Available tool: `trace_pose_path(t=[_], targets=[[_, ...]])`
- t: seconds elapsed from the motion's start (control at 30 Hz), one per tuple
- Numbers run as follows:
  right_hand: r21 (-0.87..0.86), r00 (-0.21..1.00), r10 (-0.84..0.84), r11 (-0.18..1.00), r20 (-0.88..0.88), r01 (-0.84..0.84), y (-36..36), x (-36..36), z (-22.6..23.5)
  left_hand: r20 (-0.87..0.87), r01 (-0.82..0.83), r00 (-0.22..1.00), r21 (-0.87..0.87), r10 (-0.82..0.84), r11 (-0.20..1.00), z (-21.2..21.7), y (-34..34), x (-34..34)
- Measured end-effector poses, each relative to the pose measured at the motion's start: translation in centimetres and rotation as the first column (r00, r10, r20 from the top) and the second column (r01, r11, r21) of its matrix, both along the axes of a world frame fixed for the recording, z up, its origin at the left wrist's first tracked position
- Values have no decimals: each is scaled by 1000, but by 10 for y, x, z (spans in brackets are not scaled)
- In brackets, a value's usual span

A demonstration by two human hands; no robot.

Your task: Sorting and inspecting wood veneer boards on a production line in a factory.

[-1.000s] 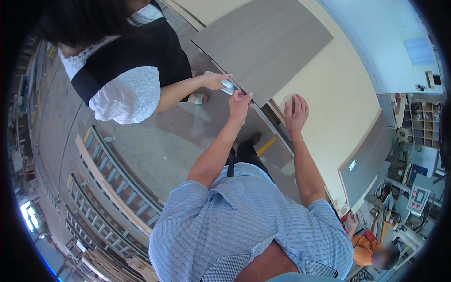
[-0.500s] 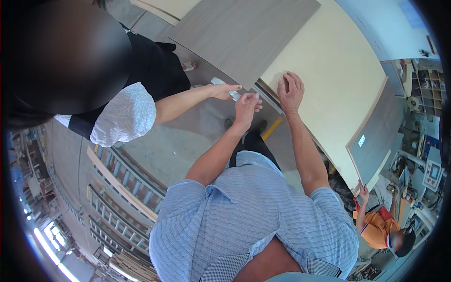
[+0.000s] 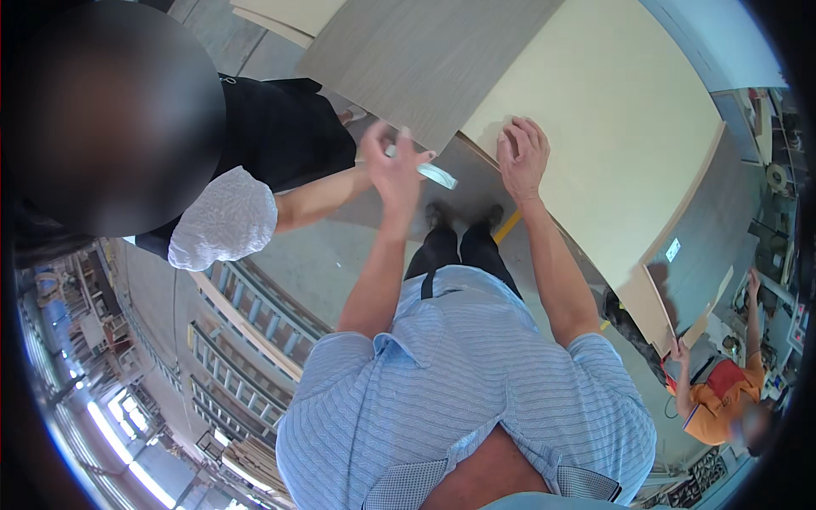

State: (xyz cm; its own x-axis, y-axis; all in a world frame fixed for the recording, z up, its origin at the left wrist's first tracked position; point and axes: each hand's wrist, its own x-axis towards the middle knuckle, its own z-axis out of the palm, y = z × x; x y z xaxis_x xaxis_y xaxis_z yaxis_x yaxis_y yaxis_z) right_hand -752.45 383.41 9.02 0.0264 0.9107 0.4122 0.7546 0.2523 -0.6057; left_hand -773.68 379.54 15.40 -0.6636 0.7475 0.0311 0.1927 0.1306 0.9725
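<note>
My left hand [image 3: 393, 166] is lifted over the floor gap, smeared by motion, its fingers apart and curved. It overlaps a co-worker's hand from the left, which is mostly hidden except a fingertip. A flat, pale strip-like thing [image 3: 438, 175] sticks out beside both hands; it appears to be in the co-worker's hand, and its kind is unclear. On the near edge of a cream-coloured board [image 3: 612, 127] rests my right hand [image 3: 523, 160], fingers bent and thumb apart, gripping nothing visible. A grey wood-grain panel [image 3: 425, 64] lies left of it, its corner close to my left hand.
The co-worker in a black garment with a white sleeve [image 3: 225, 219] stands at left. At right, a person in an orange shirt [image 3: 714, 412] holds a dark panel [image 3: 701, 212] at the board's far end. Roller conveyors [image 3: 246, 319] run along the lower left floor.
My left hand has swung up and left and its fingers have spread. The pale strip now points further right. The person in orange and the dark panel have shifted right and down.
</note>
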Motion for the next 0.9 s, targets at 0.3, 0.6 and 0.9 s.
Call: trace_pose_path(t=[0.3, 0.6, 0.9], targets=[[10, 997, 51, 999, -55, -50, -3, -3, 2, 643, -31, 737, -276, 209, 961, -65, 64, -88], [-17, 998, 45, 999, -35, -45, -4, -6, 2, 651, -28, 719, -322, 243, 946, -61, 64, -97], [-21, 996, 68, 997, -53, -70, -5, -10, 0, 651, -99, 725, -226, 226, 969, -84, 87, -132]])
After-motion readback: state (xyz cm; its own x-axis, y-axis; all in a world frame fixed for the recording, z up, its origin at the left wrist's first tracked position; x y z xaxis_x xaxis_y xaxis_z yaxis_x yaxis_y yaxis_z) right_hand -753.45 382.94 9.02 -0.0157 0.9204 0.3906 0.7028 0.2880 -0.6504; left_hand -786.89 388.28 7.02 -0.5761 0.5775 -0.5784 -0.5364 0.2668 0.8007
